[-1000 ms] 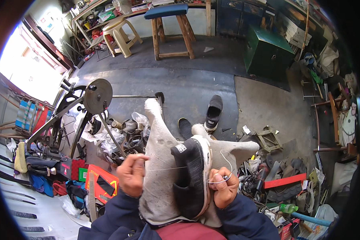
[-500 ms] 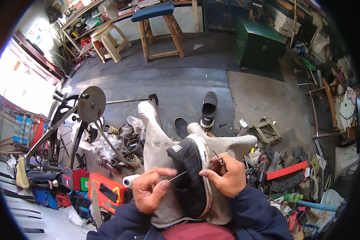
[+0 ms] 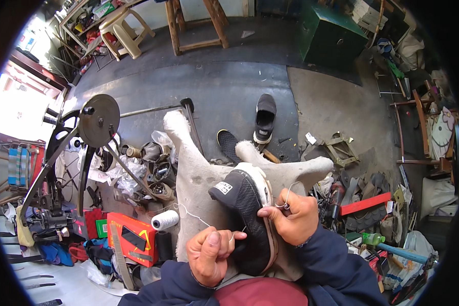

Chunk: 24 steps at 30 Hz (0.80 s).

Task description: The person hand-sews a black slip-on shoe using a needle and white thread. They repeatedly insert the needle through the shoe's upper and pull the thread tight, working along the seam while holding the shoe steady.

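A black knit shoe with a white sole (image 3: 247, 191) rests on a pale cloth (image 3: 194, 178) over my lap, its heel toward the far side. My left hand (image 3: 209, 252) is closed beside the shoe's opening, with white thread (image 3: 201, 219) pinched in its fingers. The thread trails back toward a white thread spool (image 3: 165, 220). My right hand (image 3: 293, 217) grips an awl (image 3: 285, 206) at the sole's right edge, thumb against the shoe. A loop of thread rises by those fingers. A thin metal tip shows inside the opening, near my left forefinger.
A hand-cranked machine with a round wheel (image 3: 99, 121) stands at left. Near it lies a red box (image 3: 132, 238). Another black shoe (image 3: 265, 117) and a loose insole (image 3: 228, 145) lie on the floor ahead. Tools and scraps crowd the right, around a red bar (image 3: 364, 204).
My left hand has drawn down and curled closed. The right hand has shifted slightly right, with a thread loop now standing above it. The view has tilted downward, bringing the spool fully into sight.
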Available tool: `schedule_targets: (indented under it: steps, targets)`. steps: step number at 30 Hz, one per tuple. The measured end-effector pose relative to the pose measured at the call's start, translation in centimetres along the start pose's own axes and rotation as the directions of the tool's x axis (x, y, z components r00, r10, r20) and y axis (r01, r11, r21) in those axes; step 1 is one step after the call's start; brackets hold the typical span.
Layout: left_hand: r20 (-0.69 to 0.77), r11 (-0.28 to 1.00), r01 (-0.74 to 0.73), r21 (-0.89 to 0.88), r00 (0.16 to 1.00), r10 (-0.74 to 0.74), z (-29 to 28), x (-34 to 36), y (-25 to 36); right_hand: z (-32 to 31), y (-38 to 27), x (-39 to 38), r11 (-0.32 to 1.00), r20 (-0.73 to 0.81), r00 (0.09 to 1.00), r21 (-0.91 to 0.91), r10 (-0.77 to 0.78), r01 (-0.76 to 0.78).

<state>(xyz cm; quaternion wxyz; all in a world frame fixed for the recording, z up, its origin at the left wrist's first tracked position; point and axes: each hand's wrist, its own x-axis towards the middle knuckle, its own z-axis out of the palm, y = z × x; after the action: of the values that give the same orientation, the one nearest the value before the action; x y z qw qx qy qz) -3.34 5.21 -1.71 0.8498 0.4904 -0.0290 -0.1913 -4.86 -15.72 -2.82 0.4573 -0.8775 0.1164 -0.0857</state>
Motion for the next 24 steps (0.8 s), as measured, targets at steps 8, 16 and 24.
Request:
schedule_targets:
  steps: [8, 16, 24]
  targets:
    - [-0.039, 0.998, -0.006, -0.066, 0.999, 0.004, -0.1, -1.7, -0.5, -0.1, -0.7, 0.2, 1.0, 0.029, 1.0, -0.031, -0.002, 0.003]
    - [-0.012, 0.999, -0.018, -0.031, 1.0, 0.018, -0.1, -2.5, -0.8, 0.3, -0.4, -0.5, 0.995, -0.061, 0.993, -0.018, -0.101, 0.1]
    - [0.011, 0.997, -0.071, -0.04, 0.997, 0.071, -0.2, -2.4, -1.1, 0.0, -0.3, -0.6, 0.995, -0.03, 0.996, -0.061, -0.079, 0.077]
